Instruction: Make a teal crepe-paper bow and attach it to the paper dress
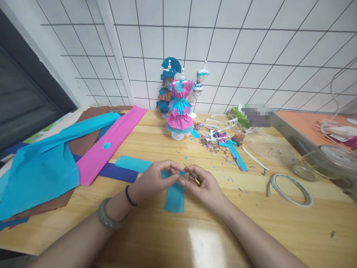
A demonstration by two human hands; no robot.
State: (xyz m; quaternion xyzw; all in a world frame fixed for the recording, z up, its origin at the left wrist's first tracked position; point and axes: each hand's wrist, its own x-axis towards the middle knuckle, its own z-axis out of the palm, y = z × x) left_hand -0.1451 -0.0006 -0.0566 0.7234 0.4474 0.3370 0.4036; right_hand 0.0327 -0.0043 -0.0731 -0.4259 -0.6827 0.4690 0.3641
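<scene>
My left hand [159, 178] pinches a piece of light blue crepe paper [175, 197] near the middle of the table. My right hand [203, 186] touches the same paper with thumb and finger, fingertips meeting those of the left. A small pair of scissors [192, 175] with yellow on it rests within the curled right fingers, its dark tip pointing up and left. The paper hangs down below the fingertips. Behind my left hand, a light blue strip [132, 163] extends leftward over a dark blue strip [118, 172].
Crepe sheets, including a pink strip [111, 145], lie at left. Dressed small stands [180, 123] are near the tiled wall. Paper scraps [214, 139], a tape roll [291, 190], a clear container [320, 162] and an orange-lined tray [315, 124] are at right.
</scene>
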